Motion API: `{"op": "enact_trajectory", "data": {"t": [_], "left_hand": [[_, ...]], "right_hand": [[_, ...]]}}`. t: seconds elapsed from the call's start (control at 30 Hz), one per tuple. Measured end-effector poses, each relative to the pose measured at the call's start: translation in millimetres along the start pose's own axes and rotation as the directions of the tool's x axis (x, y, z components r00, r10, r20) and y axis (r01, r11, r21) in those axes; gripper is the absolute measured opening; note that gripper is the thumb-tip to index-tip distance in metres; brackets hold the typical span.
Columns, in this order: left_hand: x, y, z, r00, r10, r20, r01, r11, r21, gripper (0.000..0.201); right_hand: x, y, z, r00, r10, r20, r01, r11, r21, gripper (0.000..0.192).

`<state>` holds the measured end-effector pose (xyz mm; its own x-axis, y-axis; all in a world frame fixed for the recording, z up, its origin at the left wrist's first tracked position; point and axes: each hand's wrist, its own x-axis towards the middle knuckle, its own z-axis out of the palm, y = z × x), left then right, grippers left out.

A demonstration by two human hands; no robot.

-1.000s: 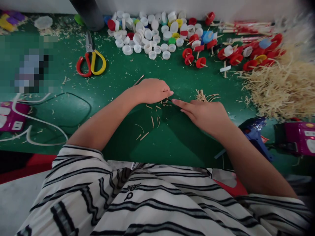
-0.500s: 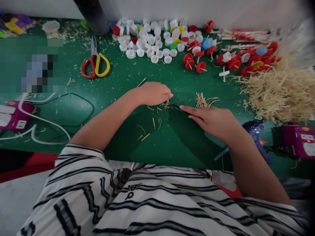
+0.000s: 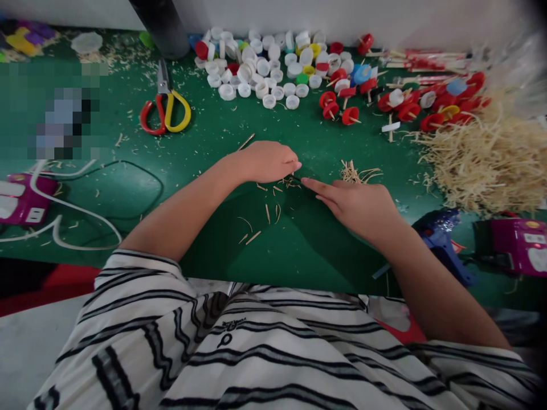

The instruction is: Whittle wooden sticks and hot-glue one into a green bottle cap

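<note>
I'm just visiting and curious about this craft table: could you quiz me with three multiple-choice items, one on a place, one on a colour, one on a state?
1. Where do the scissors lie?
A. left of the bottle caps
B. on the straw pile
C. in a hand

2. What colour is the table?
A. white
B. green
C. brown

3. How is the left hand set?
A. flat and spread
B. raised in the air
C. fingers pinched at small wood bits

Answers: 1 A, they rest beside the caps; 2 B, green shows everywhere; 3 C, fingertips closed, opposite the right hand.
</note>
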<state>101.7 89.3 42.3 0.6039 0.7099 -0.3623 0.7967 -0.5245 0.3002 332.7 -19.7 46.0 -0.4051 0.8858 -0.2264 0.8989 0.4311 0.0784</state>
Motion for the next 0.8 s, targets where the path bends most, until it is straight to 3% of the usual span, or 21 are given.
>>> {"op": "enact_trajectory", "data": {"t": [0.3,0.8], "left_hand": [[-0.7,1.5,-0.8,1.0,0.016,-0.005,-0.016,1.0,-0.002,0.055],[-1.1,1.7,-0.8,1.0,0.004,-0.004,-0.004,1.0,-0.001,0.055]], "right_hand": [[-0.7,1.4,4.9,0.999,0.016,-0.052,-0.019,0.999,-0.049,0.053],[-1.6,0.2,3.1,1.0,0.01,-0.021,-0.011,0.998,-0.065,0.052]]}}
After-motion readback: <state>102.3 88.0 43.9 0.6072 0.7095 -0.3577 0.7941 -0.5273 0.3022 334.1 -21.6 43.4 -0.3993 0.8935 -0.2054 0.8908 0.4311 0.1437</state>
